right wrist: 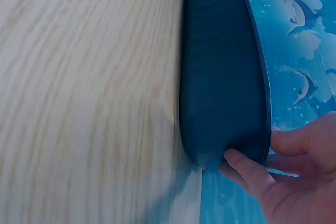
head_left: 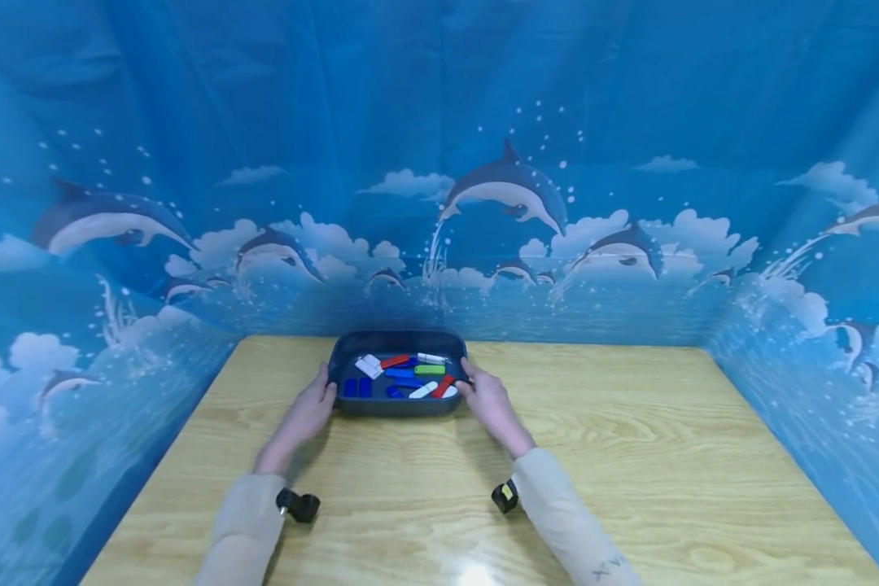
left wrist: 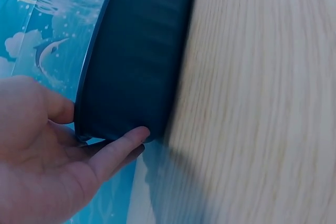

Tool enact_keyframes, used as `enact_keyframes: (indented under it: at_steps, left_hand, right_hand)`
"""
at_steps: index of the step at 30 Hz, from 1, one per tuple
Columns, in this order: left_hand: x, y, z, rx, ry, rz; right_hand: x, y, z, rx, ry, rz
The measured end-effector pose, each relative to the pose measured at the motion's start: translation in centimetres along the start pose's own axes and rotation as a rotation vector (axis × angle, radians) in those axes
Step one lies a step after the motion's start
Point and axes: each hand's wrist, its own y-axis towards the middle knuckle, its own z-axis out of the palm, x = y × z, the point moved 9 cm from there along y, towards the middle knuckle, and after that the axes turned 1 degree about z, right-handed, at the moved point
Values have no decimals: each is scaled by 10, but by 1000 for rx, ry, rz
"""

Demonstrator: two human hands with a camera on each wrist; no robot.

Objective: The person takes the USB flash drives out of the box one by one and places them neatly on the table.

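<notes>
A dark, rounded rectangular plastic tray (head_left: 399, 408) is at the far side of the table, left of the middle. Inside it lie several small flat pieces, among them a green one (head_left: 430, 369), white ones, red ones and blue ones; their exact kind is too small to tell. My left hand (head_left: 313, 407) grips the tray's left end, thumb at the rim and fingers against the wall (left wrist: 136, 56) in the left wrist view. At the right end, my right hand (right wrist: 294, 171) holds it likewise. Both wrist views show only the tray's outside, hiding its contents.
The wood-grain table (head_left: 630, 456) extends in front and to the right of the tray. Blue curtains (head_left: 439, 98) printed with dolphins and clouds hang at the back and both sides, close behind the tray. A small black camera sits at each wrist.
</notes>
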Motion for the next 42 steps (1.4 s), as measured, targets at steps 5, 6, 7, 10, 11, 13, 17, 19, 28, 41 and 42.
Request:
enact_keyframes:
  at_steps: [5, 6, 7, 10, 11, 13, 17, 19, 28, 41, 42]
  left_hand:
    - [-8, 2, 8, 14, -22, 12]
    - [-9, 3, 10, 16, -26, 13]
    - [-11, 4, 12, 16, -32, 15]
    - [-15, 6, 17, 16, -37, 20]
    - [-16, 7, 18, 13, -38, 21]
    - [-19, 8, 21, 9, -36, 20]
    - [-23, 10, 25, 0, -19, 15]
    - [-26, 10, 26, -3, -8, 17]
    - [-37, 15, 39, -15, 2, 26]
    - [-55, 21, 60, -24, -22, 64]
    - [-57, 21, 62, -27, -20, 67]
  right_hand:
    - [-7, 0, -8, -10, -12, 13]
    - [-9, 0, -10, -12, -14, 17]
    - [-10, 0, -11, -9, -9, 21]
    - [-15, -1, -16, -11, -8, 39]
    - [-17, -1, -18, -14, -4, 45]
    - [-19, -2, -22, -18, 3, 51]
    - [-24, -3, -26, -18, 17, 71]
    - [-27, -3, -27, -11, 15, 78]
    - [-40, -6, -39, -17, 14, 124]
    - [-61, -9, -61, -54, -6, 160]
    - [-63, -10, -63, -57, -8, 161]
